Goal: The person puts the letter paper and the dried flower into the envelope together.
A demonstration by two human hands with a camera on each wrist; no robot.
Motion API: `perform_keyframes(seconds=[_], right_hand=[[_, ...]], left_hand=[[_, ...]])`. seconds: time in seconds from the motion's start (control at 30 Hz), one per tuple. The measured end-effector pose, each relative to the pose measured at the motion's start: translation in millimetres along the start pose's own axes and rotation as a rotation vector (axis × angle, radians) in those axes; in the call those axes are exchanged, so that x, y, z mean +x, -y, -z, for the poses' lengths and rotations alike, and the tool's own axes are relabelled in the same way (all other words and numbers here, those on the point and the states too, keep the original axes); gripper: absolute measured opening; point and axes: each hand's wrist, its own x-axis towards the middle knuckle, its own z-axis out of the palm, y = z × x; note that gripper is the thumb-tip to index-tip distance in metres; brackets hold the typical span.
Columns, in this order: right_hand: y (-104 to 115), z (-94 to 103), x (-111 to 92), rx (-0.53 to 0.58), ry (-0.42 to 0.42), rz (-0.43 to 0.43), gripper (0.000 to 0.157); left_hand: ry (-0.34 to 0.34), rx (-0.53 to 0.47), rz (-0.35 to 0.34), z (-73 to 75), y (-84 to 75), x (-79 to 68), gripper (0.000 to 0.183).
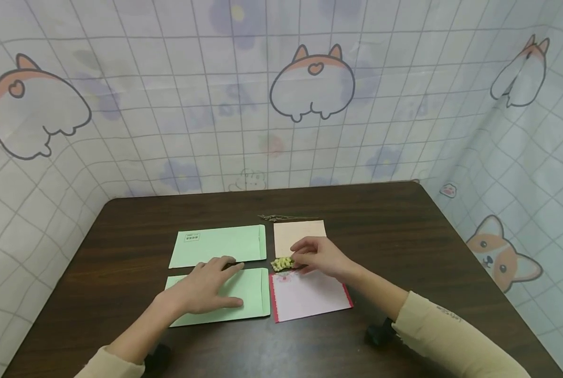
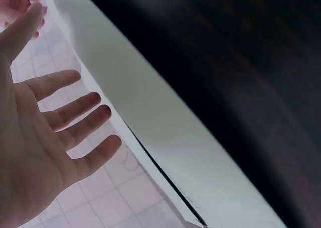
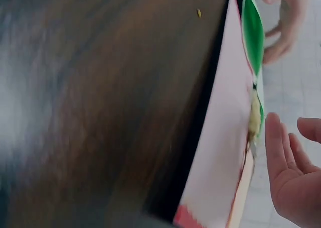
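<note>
Two pale green envelopes lie one behind the other on the left of the table, the back envelope (image 1: 224, 245) bearing a small printed box. My left hand (image 1: 208, 289) hovers palm down over the front envelope (image 1: 255, 302), its fingers spread, holding nothing. Between a peach paper (image 1: 293, 233) and a white card with red side edges (image 1: 305, 302) sits a small bunch of yellow dried flowers (image 1: 280, 264). My right hand (image 1: 320, 256) is beside that bunch, with loosely bent fingers; in the right wrist view its fingertips (image 3: 272, 120) come close to the flowers (image 3: 255, 115).
A thin dried sprig (image 1: 281, 217) lies behind the peach paper. The dark wood table (image 1: 380, 220) ends at a white grid-patterned curtain (image 1: 187, 131) behind and at the sides. A tiny yellow bit (image 3: 198, 12) lies on the wood in the right wrist view.
</note>
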Motion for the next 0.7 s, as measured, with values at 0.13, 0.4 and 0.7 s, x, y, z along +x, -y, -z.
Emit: perform_keyframes(seconds=[0.13,0.4,0.7], right_hand=[[0,-12.9,1,-0.006,0.019,0.002,0.030],[1,-31.7,4,0.064,0.090,-0.026,0.030],[1,-42.5,6,0.114,0.120,-0.040,0.034]], left_hand=[[0.028,-0.006,0.018,-3.6,-5.3,0.2,0.094],[0.041,0.004,0.003,-3.5,-7.7,-2.8,0.104],[0.070,0.011,-0.026,-4.8,-5.7,-2.0,0.105]])
